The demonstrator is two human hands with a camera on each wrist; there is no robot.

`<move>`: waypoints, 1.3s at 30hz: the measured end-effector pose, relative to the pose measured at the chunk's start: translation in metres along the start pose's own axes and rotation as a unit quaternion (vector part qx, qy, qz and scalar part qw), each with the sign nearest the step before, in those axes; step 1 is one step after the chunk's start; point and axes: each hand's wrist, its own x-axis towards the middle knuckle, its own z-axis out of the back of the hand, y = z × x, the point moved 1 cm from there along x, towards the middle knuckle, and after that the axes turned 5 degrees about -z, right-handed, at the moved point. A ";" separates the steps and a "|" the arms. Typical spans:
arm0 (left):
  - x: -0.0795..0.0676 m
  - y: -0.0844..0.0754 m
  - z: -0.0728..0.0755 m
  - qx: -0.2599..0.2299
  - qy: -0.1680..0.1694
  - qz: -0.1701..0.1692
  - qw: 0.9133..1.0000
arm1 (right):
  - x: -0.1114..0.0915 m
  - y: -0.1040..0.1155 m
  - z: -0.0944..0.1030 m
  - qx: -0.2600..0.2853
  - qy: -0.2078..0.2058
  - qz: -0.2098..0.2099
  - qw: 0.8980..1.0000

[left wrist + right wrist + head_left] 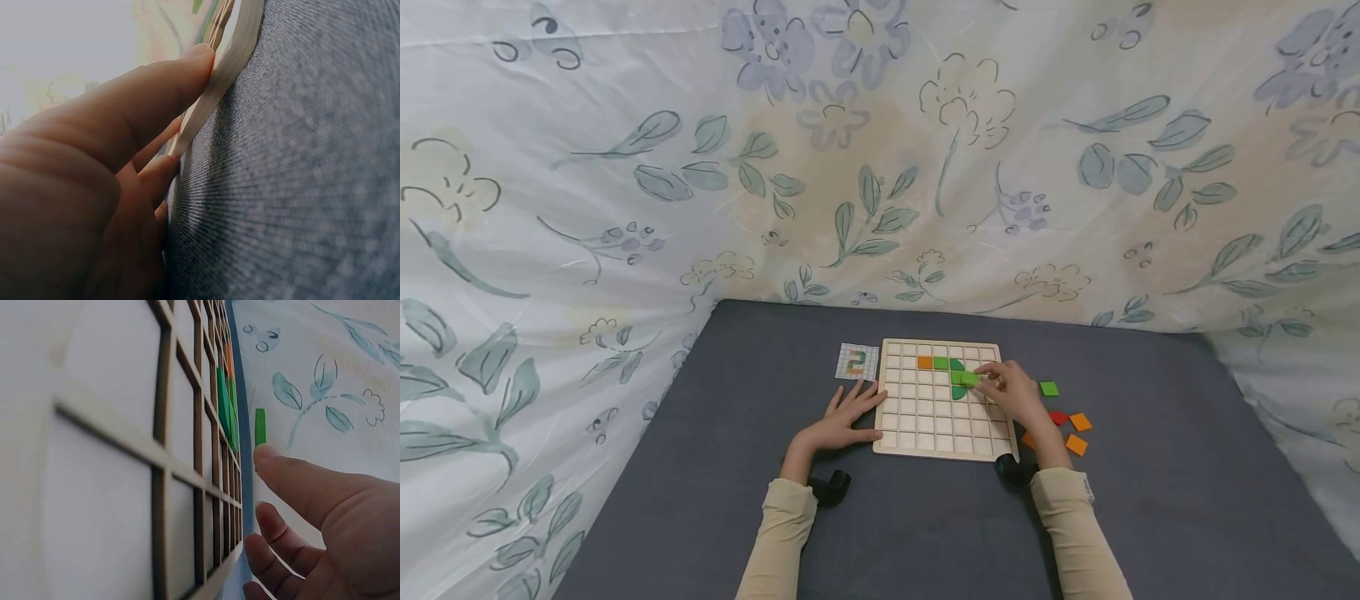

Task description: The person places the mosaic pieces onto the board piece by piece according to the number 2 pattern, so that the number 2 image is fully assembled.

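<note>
A wooden grid board (925,425) lies on the dark cloth. My right hand (1017,393) pinches a green square tile (970,379) between thumb and fingers; the right wrist view has this tile (260,425) raised off the grid. In the board's cells sit an orange square tile (925,362), a green square tile (941,363), a dark green rounded tile (957,364), another green square (955,377) and a second dark green rounded tile (958,392). With fingers spread, my left hand (842,419) touches the board's left edge; the thumb (181,65) meets the wooden rim.
A pattern card (857,362) with a coloured figure lies left of the board. To the right are a loose green tile (1048,388), a red piece (1058,417) and several orange tiles (1080,422), partly behind my right forearm. Floral fabric (880,167) hangs behind the table.
</note>
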 end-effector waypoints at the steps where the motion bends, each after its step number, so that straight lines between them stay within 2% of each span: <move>1: 0.000 0.000 0.000 0.000 0.000 0.001 1.000 | 0.000 0.001 -0.001 -0.001 0.003 0.001 1.000; 14: -0.001 0.001 0.000 0.002 -0.004 0.003 1.000 | 0.004 0.014 -0.019 -0.002 0.019 0.009 1.000; 20: -0.001 0.001 0.000 0.002 -0.006 0.006 1.000 | 0.006 0.020 -0.025 -0.026 0.031 0.000 0.999; 30: -0.001 -0.004 0.001 -0.005 -0.003 -0.002 1.000 | 0.006 0.026 -0.028 -0.027 0.040 0.009 0.999; 39: 0.000 -0.003 0.001 -0.005 -0.003 -0.007 1.000 | 0.005 0.027 -0.028 -0.024 0.047 -0.004 0.999</move>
